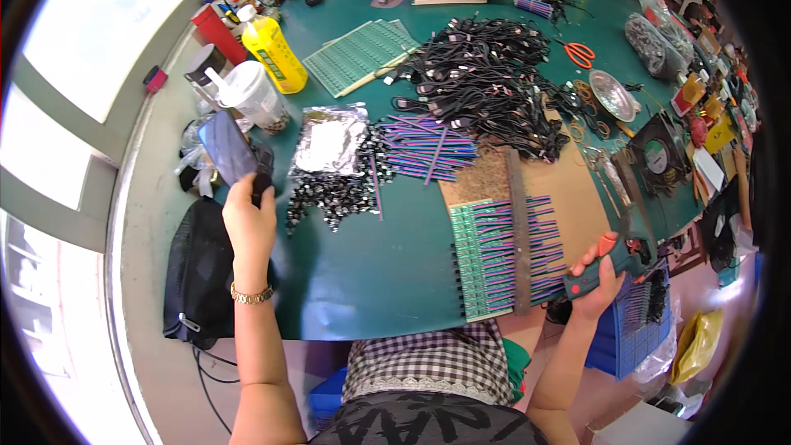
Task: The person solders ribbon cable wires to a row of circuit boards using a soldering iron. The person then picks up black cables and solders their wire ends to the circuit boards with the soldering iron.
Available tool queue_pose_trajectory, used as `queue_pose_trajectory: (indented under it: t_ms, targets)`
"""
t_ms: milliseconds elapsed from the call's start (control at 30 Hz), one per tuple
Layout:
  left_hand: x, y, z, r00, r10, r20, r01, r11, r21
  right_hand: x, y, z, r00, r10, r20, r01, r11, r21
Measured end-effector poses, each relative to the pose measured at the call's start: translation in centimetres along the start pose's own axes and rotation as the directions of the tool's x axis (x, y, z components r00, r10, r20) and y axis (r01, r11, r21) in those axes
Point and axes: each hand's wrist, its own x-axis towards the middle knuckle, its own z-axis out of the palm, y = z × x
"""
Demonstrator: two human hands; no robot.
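Left hand closes around a phone by its lower end, perhaps keeping its screen in view, while the right hand wraps a dark green tool at the edge of the desk, beside wires that a flat bar seemingly pins straight.

Purple and black on our deep green table

We see black cables, purple-and-blue wires, a silver bag, light green circuit boards, a yellow bottle and a red container; our phone shows a bluish screen, our tool is dark green with a red spot, our wristband gold, our lap cloth checked black and white.
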Motion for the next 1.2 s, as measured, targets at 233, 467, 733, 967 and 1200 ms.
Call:
queue_pose_trajectory:
  t_ms: [233,467,733,967,1200]
  targets:
    - [5.6,-8.0,-2.9,0.858,-0.31,-0.41,0.387,0.914,0.119,0.0,-0.1,0.1,1.0,-0.014,0.02,0.014,1.0,-0.001]
    - [7.3,-12.1,-2.0,0.896,-0.443,-0.034,0.421,0.819,0.39,-0.3,0.1,0.2,1.0,-0.014,-0.011,0.014,1.0,-0.011]
    - [3.9,-5.5,-1.9,0.889,0.146,-0.434,-0.026,0.963,0.27,-0.1,0.0,0.5,0.999,-0.029,0.013,0.029,0.999,-0.015]
    - [0.5,4.4,1.7,0.947,0.24,0.214,-0.202,0.961,-0.188,-0.1,0.0,0.2,0.999,-0.033,0.002,0.033,0.999,-0.01]
    - [0.8,5.7,3.0,0.938,0.266,0.223,-0.258,0.964,-0.064,-0.4,0.0,0.7,1.0,-0.019,-0.015,0.019,1.0,0.001]
